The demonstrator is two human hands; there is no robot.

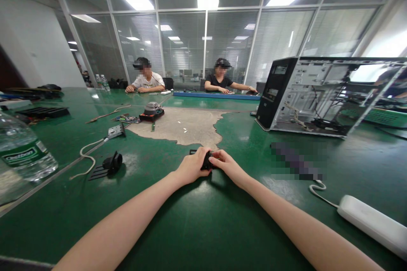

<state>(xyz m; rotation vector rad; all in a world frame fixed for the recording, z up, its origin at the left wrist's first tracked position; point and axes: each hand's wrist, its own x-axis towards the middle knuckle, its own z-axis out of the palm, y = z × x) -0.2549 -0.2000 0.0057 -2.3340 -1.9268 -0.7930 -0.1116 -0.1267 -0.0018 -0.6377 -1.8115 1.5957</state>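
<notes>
Both hands meet over the green table (203, 224), straight ahead of me. In them is a small black plastic part (206, 161), mostly covered by fingers, so its exact kind is unclear. My left hand (194, 164) is wrapped round it from the left and above. From the right, my right hand (225, 164) has its thumb and fingers closed on the part's right side. A dark tab of it sticks out beyond my left fingers, and a bit of red shows beneath. To the left lies another black part with a round body and slatted base (110, 165).
An open computer case (318, 97) stands at right, by a white power brick (375, 224) and its cable. At left are a water bottle (27, 152), a metal bracket (116, 131) and a heatsink fan (152, 111). Two people sit across the table.
</notes>
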